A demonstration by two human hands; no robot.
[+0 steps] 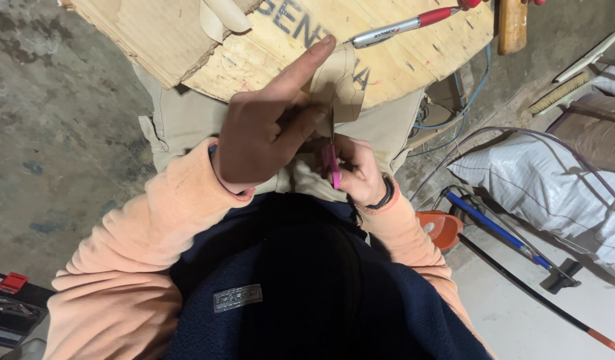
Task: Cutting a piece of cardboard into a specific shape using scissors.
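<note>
Tan cut-out piece (337, 87) pinched between left fingers (301, 127), above pink scissors (331, 165).

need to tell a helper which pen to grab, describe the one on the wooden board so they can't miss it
Start at the round wooden board at the top of the view. The pen lies near its far edge, just beyond the left hand and its pointing forefinger. It is the only silver-barrelled thing there, with a red grip section.

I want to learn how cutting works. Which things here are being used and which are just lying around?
In use: left hand holding the tan piece; right hand working the pink-handled scissors.

Lying about: pen on the round wooden board, brush, white sack, orange bowl.
</note>
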